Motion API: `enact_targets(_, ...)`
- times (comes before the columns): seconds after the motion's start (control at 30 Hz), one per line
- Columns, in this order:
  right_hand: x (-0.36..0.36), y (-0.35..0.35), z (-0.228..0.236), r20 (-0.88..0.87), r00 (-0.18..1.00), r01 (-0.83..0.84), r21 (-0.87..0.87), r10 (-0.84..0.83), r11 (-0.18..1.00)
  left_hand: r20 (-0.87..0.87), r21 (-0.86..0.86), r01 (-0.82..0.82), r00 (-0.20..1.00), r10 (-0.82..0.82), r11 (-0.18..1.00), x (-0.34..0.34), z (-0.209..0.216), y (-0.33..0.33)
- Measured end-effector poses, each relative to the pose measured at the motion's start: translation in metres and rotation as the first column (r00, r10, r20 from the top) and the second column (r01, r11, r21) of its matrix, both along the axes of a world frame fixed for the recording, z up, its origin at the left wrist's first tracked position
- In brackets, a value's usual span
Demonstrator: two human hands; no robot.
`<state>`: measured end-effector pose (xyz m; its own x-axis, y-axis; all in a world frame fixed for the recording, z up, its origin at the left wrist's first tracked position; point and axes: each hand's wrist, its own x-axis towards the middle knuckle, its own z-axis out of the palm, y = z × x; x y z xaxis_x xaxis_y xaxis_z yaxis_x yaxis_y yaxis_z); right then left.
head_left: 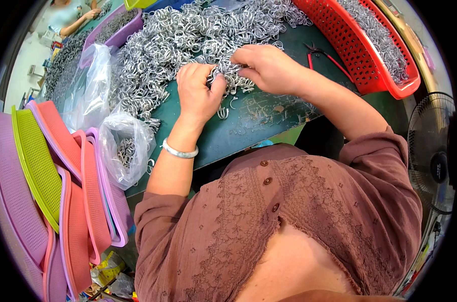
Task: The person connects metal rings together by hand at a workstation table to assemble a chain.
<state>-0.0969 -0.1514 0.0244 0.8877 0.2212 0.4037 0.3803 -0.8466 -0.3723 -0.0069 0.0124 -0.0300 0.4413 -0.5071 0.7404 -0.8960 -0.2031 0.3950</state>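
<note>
A big heap of small silver metal rings (163, 48), many of them open loops, covers the far part of the green table (253, 123). At the heap's near edge my left hand (197, 89) is closed around a few of these rings, some showing between thumb and fingers. Just to its right, my right hand (266, 65) pinches at the same small cluster with thumb and forefinger. Which single piece it grips is hidden by the fingers. A couple of loose rings (223, 112) lie on the table below my hands.
Red-handled pliers (329, 60) lie right of my hands, beside a red basket (359, 50) of metal pieces. A clear plastic bag (125, 146) holding rings sits at the left table edge. Stacked plastic baskets (37, 166) stand left, a fan (432, 151) right. Another person (70, 17) works far left.
</note>
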Motion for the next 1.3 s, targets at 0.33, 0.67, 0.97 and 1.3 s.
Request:
enact_targets(0.33,-0.006,0.010,-0.022,0.097,0.995,0.001,0.178,-0.019,0.984,-0.190,-0.003,-0.030,0.981,0.029,1.000,-0.003,0.001,0.002)
enact_targets(0.67,-0.002,0.013,-0.032,0.482,0.876,0.075,-0.151,0.008,0.986,-0.318,-0.034,-0.042,0.948,0.029,0.999,-0.004,0.000,0.003)
enact_targets(0.97,-0.013,0.006,-0.029,0.010,0.980,0.177,0.434,-0.201,0.884,-0.160,0.073,-0.117,0.979,0.127,0.990,0.004,0.009,0.018)
enact_targets(1.3,-0.014,-0.006,-0.006,-0.375,0.900,0.235,0.848,0.224,0.476,-0.021,0.114,0.037,0.999,-0.035,0.993,-0.004,0.045,0.031)
